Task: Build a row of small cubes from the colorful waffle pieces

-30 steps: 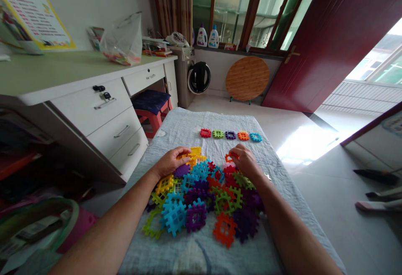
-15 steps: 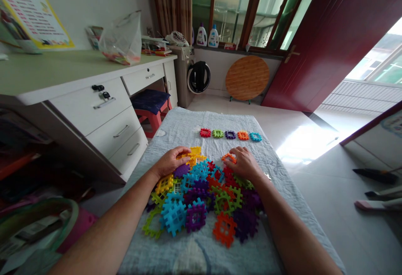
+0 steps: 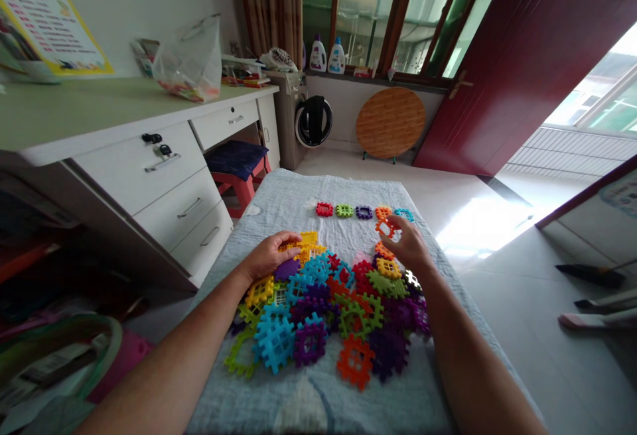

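My right hand (image 3: 407, 243) pinches an orange square building block (image 3: 384, 227) between thumb and fingers, just in front of the row's orange block (image 3: 383, 212). At the pile's far left, my left hand (image 3: 273, 254) rests with fingers stretched out over yellow blocks (image 3: 309, 239). The loose pile of notched plastic blocks spreads between my forearms, with a light blue block (image 3: 275, 343), a purple block (image 3: 310, 342) and an orange-red block (image 3: 355, 361) at its near side. Beyond it stand a red block (image 3: 324, 209), a green block (image 3: 344, 211), a dark purple block (image 3: 364, 212) and a blue block (image 3: 403, 213).
A pale blue cloth (image 3: 279, 199) covers the table. To the left are a white desk (image 3: 179, 186) with drawers and a red stool (image 3: 243, 189) with a dark cushion. A washing machine (image 3: 284, 117) and a round wooden tabletop (image 3: 391, 122) stand behind; a red door (image 3: 478, 70) is at right.
My right hand has moved away from me and slightly right, carrying the orange block from the pile up to the row. My left hand has stayed in place.
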Demonstrator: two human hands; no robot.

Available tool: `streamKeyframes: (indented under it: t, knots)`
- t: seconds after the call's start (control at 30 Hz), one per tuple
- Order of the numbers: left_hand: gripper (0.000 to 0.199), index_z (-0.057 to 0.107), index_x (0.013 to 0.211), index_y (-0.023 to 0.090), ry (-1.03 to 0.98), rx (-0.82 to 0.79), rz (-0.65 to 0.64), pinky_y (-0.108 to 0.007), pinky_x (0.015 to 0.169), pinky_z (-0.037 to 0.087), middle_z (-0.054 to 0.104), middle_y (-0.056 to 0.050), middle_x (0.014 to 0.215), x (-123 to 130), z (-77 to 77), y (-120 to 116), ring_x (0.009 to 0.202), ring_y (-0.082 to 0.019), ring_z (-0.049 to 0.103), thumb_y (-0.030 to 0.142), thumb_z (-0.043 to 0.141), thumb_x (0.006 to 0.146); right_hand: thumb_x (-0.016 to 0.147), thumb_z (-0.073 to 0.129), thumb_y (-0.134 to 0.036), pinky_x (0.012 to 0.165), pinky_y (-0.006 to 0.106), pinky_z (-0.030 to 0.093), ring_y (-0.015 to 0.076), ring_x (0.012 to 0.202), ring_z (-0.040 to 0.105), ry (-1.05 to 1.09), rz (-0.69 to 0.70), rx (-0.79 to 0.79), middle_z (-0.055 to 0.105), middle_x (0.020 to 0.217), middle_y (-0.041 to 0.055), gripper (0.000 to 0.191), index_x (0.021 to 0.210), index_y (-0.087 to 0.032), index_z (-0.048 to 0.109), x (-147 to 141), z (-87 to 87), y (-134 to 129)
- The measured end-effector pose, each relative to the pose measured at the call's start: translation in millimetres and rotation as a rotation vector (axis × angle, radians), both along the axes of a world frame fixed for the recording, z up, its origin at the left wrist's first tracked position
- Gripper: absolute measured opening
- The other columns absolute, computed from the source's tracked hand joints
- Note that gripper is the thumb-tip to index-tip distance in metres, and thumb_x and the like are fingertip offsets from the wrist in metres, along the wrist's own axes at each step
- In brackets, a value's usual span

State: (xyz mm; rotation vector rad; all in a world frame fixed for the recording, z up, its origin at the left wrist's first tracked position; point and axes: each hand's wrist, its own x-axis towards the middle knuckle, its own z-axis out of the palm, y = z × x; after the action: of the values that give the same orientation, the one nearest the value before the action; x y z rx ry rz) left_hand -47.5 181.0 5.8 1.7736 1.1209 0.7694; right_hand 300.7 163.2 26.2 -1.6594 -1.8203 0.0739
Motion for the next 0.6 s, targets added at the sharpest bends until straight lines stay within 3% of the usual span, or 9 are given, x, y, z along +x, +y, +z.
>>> streamKeyframes:
  t: [0.1,0.27,0.4,0.6]
  knots:
    - [0.044,0.062,0.107,0.017,0.0,-0.004,-0.006,-0.039,0.1,0.041,0.064,-0.008,0.115,0,-0.8,0,0.108,-0.025,0.058,0.047,0.061,0.075,0.074,0.06,-0.035,0.085,0.037,0.044,0.0228,0.095,0.059,0.021,-0.068,-0.104,0.065,0.107,0.0096,0.045,0.115,-0.016,0.058,22,4.7,0]
    - [0.044,0.062,0.108,0.018,-0.007,-0.012,-0.005,-0.04,0.101,0.04,0.063,-0.008,0.116,-1,-1.3,1,0.11,-0.025,0.057,0.047,0.061,0.075,0.072,0.062,-0.034,0.082,0.034,0.045,0.0238,0.094,0.062,-0.141,0.011,-0.337,0.068,0.104,0.0093,0.041,0.109,-0.017,0.062,23,1.1,-2]
    - [0.043,0.062,0.108,0.018,-0.012,-0.015,-0.003,-0.04,0.101,0.041,0.063,-0.008,0.117,0,-1.1,0,0.11,-0.025,0.057,0.046,0.062,0.075,0.072,0.062,-0.036,0.084,0.035,0.043,0.0269,0.099,0.06,-0.272,0.014,-0.361,0.068,0.104,0.0115,0.043,0.111,-0.015,0.061,17,-3.9,-1]
    - [0.044,0.063,0.107,0.018,-0.005,-0.006,0.001,-0.04,0.102,0.041,0.063,-0.008,0.116,0,-0.4,0,0.11,-0.025,0.057,0.048,0.061,0.075,0.073,0.062,-0.04,0.082,0.035,0.042,0.0255,0.093,0.06,-0.28,0.02,-0.33,0.068,0.102,0.0106,0.047,0.113,-0.016,0.061,16,-2.6,-3]
